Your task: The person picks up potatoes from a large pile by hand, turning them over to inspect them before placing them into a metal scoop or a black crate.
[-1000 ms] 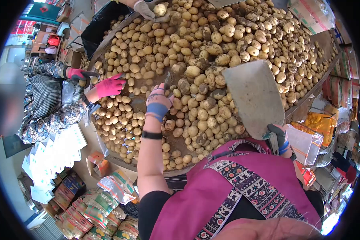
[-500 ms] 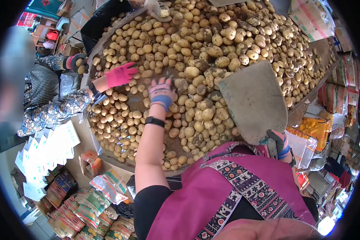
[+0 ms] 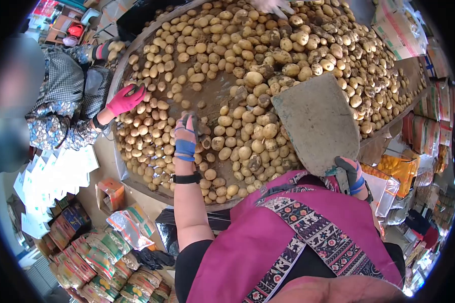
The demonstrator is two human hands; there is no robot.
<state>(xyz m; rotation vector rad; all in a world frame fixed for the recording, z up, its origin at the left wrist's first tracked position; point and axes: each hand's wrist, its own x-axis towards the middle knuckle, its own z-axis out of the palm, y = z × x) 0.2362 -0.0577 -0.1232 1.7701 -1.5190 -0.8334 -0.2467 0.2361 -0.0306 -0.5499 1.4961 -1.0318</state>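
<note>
My left hand, in a pink and blue glove with grey fingers, is low among the potatoes at the middle of the table. It is turned edge-on with its fingers partly bent, and I see no potato clearly gripped in it. My right hand, gloved too, is closed around the short handle of a flat metal shovel. The shovel's broad, dirt-smeared blade points away from me over the potato heap and hides the potatoes beneath it.
Across the left edge, a co-worker's pink-gloved hand is over the smaller potatoes; their other hand holds potatoes. Another person's hand is at the far edge. Stacked bags and a cardboard box lie on the floor.
My left hand has moved left and toward me, turning edge-on, and more bare table shows beyond it. The co-worker's pink-gloved hand has drawn back left. The shovel has barely moved.
</note>
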